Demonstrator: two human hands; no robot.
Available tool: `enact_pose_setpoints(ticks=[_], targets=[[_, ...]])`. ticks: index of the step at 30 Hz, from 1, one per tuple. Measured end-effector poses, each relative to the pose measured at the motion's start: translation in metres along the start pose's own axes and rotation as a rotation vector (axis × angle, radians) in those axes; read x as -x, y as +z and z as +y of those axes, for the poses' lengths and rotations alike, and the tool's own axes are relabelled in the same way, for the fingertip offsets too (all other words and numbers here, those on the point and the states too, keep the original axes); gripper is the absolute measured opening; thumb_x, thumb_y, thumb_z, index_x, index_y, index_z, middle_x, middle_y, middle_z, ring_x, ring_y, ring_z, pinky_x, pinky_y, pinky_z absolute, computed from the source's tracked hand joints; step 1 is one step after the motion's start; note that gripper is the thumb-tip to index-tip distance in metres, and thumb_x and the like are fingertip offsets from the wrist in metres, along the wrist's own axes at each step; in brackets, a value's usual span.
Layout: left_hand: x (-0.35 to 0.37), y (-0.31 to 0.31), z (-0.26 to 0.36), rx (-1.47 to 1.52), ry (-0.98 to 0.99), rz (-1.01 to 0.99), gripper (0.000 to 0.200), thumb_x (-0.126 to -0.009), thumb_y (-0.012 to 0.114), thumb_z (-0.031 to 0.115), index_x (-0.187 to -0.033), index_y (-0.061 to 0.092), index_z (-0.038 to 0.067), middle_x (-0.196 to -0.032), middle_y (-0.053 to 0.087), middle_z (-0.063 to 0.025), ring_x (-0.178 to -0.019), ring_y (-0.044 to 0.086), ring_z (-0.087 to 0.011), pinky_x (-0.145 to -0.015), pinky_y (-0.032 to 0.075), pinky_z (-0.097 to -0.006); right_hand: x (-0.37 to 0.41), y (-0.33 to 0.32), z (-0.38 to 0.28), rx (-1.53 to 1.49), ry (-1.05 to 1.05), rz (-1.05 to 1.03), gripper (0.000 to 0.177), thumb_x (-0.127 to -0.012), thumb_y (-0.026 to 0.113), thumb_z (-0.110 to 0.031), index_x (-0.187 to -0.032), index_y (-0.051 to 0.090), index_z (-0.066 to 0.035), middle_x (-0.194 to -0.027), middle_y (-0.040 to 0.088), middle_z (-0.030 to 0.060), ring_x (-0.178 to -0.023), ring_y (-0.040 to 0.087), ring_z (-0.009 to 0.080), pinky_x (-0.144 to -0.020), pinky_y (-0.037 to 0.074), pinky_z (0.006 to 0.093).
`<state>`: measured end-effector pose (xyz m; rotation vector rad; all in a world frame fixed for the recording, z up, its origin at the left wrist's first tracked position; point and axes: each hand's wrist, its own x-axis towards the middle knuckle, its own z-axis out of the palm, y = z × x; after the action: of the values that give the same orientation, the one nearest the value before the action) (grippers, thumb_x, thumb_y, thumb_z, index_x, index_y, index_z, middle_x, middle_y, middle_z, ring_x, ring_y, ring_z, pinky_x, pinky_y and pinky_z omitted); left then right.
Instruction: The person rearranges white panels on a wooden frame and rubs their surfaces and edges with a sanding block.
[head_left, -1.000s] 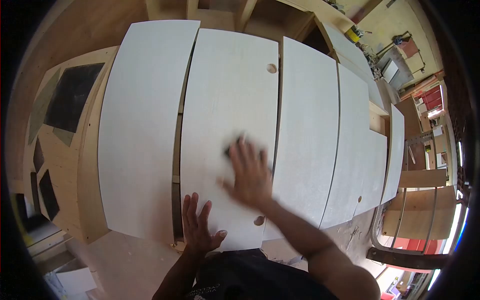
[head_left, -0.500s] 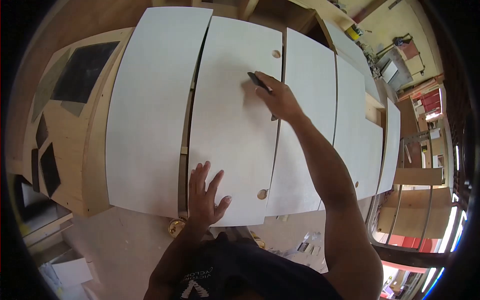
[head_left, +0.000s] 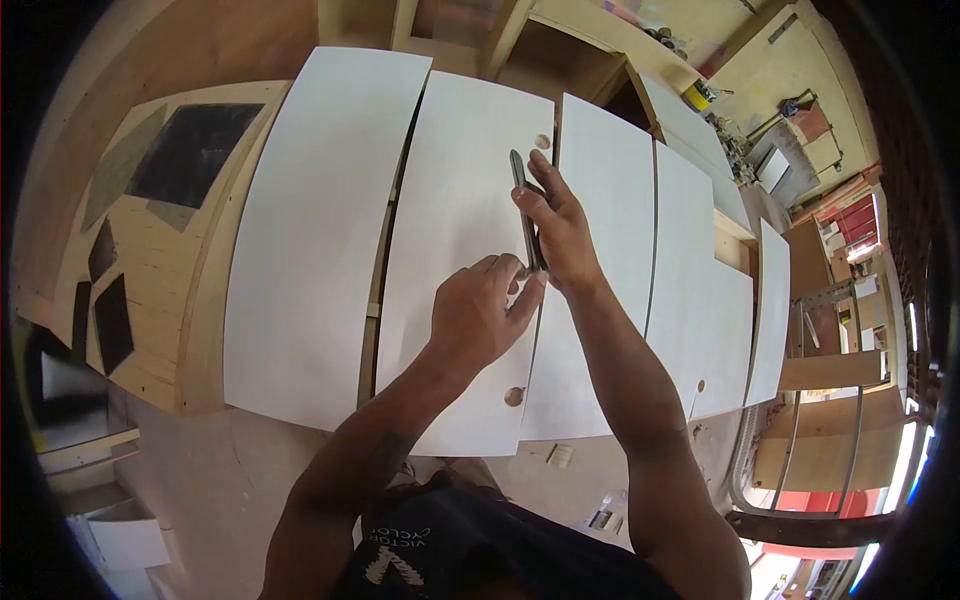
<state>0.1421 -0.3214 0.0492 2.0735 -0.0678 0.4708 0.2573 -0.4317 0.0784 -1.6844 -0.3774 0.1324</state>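
A dark folded piece of sandpaper is seen nearly edge-on above a white panel. My right hand grips it between thumb and fingers. The fingertips of my left hand pinch together at the lower end of the sandpaper. Both hands are over the right side of this panel, between its two round holes, the upper hole and the lower hole. My fingers hide part of the sandpaper.
Another white panel lies to the left, and a further white panel to the right, with narrow gaps between. Several dark sheets, one a large black sheet, lie on a wooden board at far left. Wooden cabinet frames stand behind.
My left hand has lifted off the panel's near end and come to the sandpaper. My right hand has raised the sandpaper from the panel and turned it upright. The view has shifted slightly.
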Motion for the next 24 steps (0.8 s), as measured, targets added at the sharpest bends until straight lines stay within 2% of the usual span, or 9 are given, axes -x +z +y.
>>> enact_pose_setpoints(ticks=[5,7,11,14,15,16,19,22,24], targets=[[0.000,0.021,-0.006,-0.098,-0.003,0.062,0.028,-0.095,0.073,0.022,-0.079,0.061,0.002,-0.075,0.066,-0.0150,-0.062,0.068,-0.0271,-0.058,0.050,-0.0432,0.012,-0.002,0.007,0.257,-0.247,0.200,0.083,-0.091,0.076,-0.020,-0.162,0.036,-0.001,-0.162,0.037,0.0257,-0.137,0.049,0.0394,-0.113,0.042,0.0479],[0.000,0.033,-0.011,0.054,-0.241,0.094,0.027,-0.096,0.071,0.019,-0.077,0.060,0.004,-0.072,0.065,-0.0140,-0.058,0.065,-0.0320,-0.057,0.050,-0.0447,0.016,-0.001,0.010,0.558,-0.434,0.305,0.084,-0.089,0.076,-0.015,-0.162,0.037,-0.006,-0.163,0.034,0.0247,-0.138,0.046,0.0422,-0.113,0.041,0.0524],[0.021,0.062,-0.043,0.098,-0.398,0.007,0.030,-0.096,0.073,0.023,-0.077,0.063,0.002,-0.071,0.066,-0.0142,-0.063,0.066,-0.0317,-0.058,0.050,-0.0419,-0.001,0.004,0.056,0.777,-0.497,0.177,0.083,-0.087,0.075,-0.017,-0.162,0.040,-0.011,-0.162,0.038,0.0241,-0.136,0.044,0.0453,-0.114,0.038,0.0567],[0.056,0.030,-0.034,-0.214,-0.277,0.074,0.028,-0.096,0.074,0.025,-0.082,0.066,0.003,-0.077,0.070,-0.0115,-0.071,0.070,-0.0291,-0.067,0.053,-0.0424,-0.047,-0.007,0.099,1.006,-0.611,0.078,0.076,-0.089,0.072,-0.026,-0.159,0.045,-0.012,-0.161,0.045,0.0176,-0.138,0.046,0.0425,-0.114,0.037,0.0576],[0.073,0.019,-0.042,-0.327,-0.091,0.161,0.025,-0.096,0.076,0.028,-0.089,0.070,0.005,-0.090,0.075,-0.0087,-0.089,0.073,-0.0278,-0.084,0.053,-0.0433,-0.062,-0.011,0.100,1.066,-0.586,-0.001,0.066,-0.099,0.062,-0.031,-0.158,0.045,-0.010,-0.162,0.045,0.0158,-0.148,0.041,0.0383,-0.120,0.032,0.0562],[0.097,0.008,-0.052,-0.369,-0.078,0.144,0.024,-0.097,0.074,0.030,-0.107,0.075,0.008,-0.122,0.073,-0.0134,-0.117,0.067,-0.0333,-0.103,0.047,-0.0481,-0.077,-0.012,0.111,1.118,-0.555,-0.013,0.062,-0.103,0.056,-0.033,-0.158,0.045,-0.009,-0.163,0.044,0.0162,-0.152,0.037,0.0368,-0.124,0.028,0.0556],[0.158,-0.014,-0.058,-0.685,-0.091,0.020,0.042,-0.101,0.066,0.036,-0.132,0.069,0.009,-0.149,0.057,-0.0194,-0.140,0.051,-0.0435,-0.116,0.037,-0.0567,-0.098,-0.002,0.118,1.142,-0.492,0.008,0.057,-0.110,0.044,-0.035,-0.158,0.044,-0.004,-0.165,0.042,0.0175,-0.158,0.028,0.0365,-0.131,0.016,0.0545],[0.204,-0.019,-0.062,-0.754,-0.217,-0.144,0.050,-0.105,0.060,0.030,-0.150,0.057,0.007,-0.164,0.042,-0.0203,-0.151,0.037,-0.0465,-0.119,0.029,-0.0641,-0.054,0.035,0.134,1.178,-0.638,0.087,0.071,-0.105,0.053,-0.051,-0.154,0.047,0.000,-0.165,0.043,0.0170,-0.156,0.032,0.0362,-0.129,0.016,0.0616],[0.232,-0.021,-0.079,-0.694,-0.215,0.008,0.052,-0.108,0.054,0.030,-0.153,0.052,0.005,-0.165,0.041,-0.0219,-0.153,0.035,-0.0461,-0.121,0.026,-0.0637,0.031,0.058,0.111,1.079,-0.461,-0.436,0.085,-0.093,0.065,-0.065,-0.155,0.050,-0.009,-0.169,0.037,0.0133,-0.159,0.028,0.0330,-0.129,0.016,0.0632]])
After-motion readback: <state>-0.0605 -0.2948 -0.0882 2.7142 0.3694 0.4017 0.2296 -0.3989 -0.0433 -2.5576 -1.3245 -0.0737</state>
